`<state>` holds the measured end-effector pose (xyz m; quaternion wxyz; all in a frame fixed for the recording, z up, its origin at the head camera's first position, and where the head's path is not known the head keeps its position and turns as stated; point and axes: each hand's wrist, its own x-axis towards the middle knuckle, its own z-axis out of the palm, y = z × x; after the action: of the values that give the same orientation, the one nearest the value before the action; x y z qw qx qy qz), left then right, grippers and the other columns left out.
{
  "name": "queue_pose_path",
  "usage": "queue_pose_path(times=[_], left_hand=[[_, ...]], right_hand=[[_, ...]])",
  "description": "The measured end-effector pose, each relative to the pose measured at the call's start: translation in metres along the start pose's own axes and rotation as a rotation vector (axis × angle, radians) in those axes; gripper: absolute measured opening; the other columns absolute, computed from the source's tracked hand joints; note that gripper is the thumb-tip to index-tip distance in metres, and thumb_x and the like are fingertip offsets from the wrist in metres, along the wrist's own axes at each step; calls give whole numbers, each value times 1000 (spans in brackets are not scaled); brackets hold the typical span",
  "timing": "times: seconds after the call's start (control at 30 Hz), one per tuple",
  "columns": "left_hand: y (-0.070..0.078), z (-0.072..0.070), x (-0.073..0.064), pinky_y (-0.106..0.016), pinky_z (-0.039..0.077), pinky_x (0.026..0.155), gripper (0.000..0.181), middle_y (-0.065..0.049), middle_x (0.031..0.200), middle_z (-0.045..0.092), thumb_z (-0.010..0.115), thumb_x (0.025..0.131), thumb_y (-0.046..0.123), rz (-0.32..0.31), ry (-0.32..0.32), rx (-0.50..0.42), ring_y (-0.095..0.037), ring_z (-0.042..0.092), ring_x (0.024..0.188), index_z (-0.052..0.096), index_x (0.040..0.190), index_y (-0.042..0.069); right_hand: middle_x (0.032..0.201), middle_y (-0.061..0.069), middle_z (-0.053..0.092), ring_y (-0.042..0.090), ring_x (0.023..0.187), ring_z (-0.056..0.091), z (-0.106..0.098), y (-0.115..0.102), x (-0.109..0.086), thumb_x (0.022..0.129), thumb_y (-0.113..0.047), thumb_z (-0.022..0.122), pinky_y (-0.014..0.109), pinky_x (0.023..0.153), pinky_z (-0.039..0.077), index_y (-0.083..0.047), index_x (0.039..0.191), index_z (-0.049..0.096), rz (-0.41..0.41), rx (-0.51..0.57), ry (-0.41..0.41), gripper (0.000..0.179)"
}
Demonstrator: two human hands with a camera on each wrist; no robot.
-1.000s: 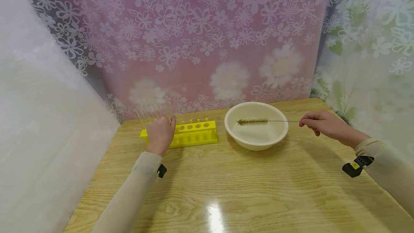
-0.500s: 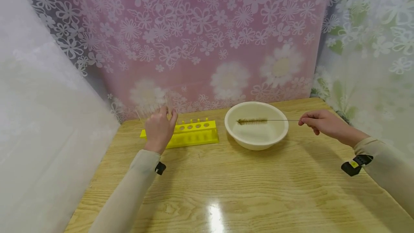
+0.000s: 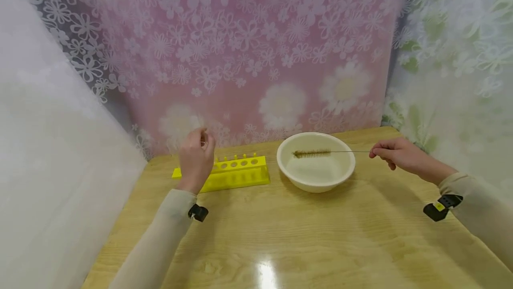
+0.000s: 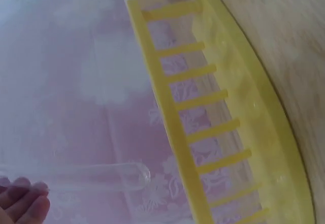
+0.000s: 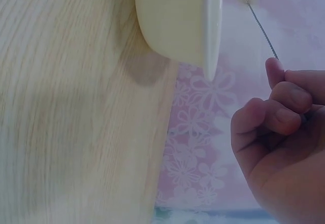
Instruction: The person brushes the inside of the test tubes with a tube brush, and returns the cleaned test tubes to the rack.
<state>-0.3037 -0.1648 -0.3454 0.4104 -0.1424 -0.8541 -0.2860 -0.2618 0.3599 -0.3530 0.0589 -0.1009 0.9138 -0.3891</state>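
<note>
A clear test tube (image 4: 96, 177) is pinched in the fingertips of my left hand (image 3: 195, 160), its rounded end clear of the yellow test tube rack (image 3: 240, 174) in the left wrist view. In the head view the hand covers the rack's left part. My right hand (image 3: 402, 155) grips the thin wire handle of a test tube brush (image 3: 312, 153). The brush's bristles lie level over the white basin (image 3: 316, 182). From the right wrist, the brush wire (image 5: 264, 33) rises out of the curled fingers (image 5: 292, 97).
Round holes and a row of short pegs line the rack's top. Rack and basin stand side by side on a wooden table (image 3: 256, 231). Patterned curtains hang behind the table (image 3: 240, 57) and on both sides.
My left hand has risen slightly from the rack, its fingers now closed together on the test tube. The right hand and brush stay nearly still. The head view has shifted slightly.
</note>
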Motion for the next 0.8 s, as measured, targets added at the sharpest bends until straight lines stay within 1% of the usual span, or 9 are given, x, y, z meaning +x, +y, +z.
queue_pose_path(times=[0.1, 0.23, 0.3, 0.4, 0.53, 0.67, 0.8], left_hand=[[5, 4, -6, -40, 52, 77, 30, -9, 92, 61, 50, 106, 22, 32, -75, -60, -24, 58, 83, 62, 127, 4], [13, 12, -11, -37, 48, 73, 33, -5, 96, 57, 47, 108, 24, 51, -214, -133, -19, 52, 82, 57, 137, 9], [16, 17, -13, -36, 47, 72, 34, -3, 97, 54, 46, 109, 26, 47, -284, -164, -17, 50, 80, 54, 140, 13], [20, 23, -16, -36, 44, 70, 36, -1, 97, 50, 43, 110, 32, 19, -384, -208, -17, 46, 78, 53, 141, 19], [24, 30, -20, -37, 42, 69, 40, 1, 96, 48, 38, 109, 43, -27, -487, -251, -18, 45, 75, 55, 140, 24], [27, 35, -22, -37, 44, 68, 47, 2, 95, 48, 33, 108, 53, -47, -545, -249, -18, 47, 74, 58, 135, 24], [27, 39, -25, -37, 43, 67, 44, 3, 94, 48, 36, 107, 54, -53, -553, -216, -18, 47, 76, 64, 124, 25]], right_hand=[[74, 5, 48, 23, 60, 46, 1, 1, -1, 111, -28, 41, 33, 63, 43, 5, 123, 62, -1, 0, 1, 41], [73, 5, 48, 23, 60, 48, 0, 1, 0, 111, -28, 40, 33, 64, 43, 4, 124, 62, -15, -10, 27, 41], [74, 5, 48, 24, 60, 49, -1, 1, 1, 111, -28, 40, 33, 65, 43, 4, 124, 62, -15, -20, 38, 41], [75, 6, 48, 25, 61, 49, -2, 0, 2, 111, -27, 39, 33, 64, 42, 3, 125, 62, -14, -38, 49, 40], [78, 7, 49, 24, 61, 49, -4, -1, 5, 111, -26, 39, 32, 63, 42, 4, 125, 61, -12, -48, 62, 40], [83, 6, 51, 24, 62, 49, -5, -2, 5, 111, -26, 39, 32, 62, 42, 4, 126, 61, -10, -39, 65, 40], [80, 7, 49, 25, 62, 50, -4, -3, 4, 111, -28, 40, 33, 62, 42, 4, 124, 61, -17, -36, 66, 41]])
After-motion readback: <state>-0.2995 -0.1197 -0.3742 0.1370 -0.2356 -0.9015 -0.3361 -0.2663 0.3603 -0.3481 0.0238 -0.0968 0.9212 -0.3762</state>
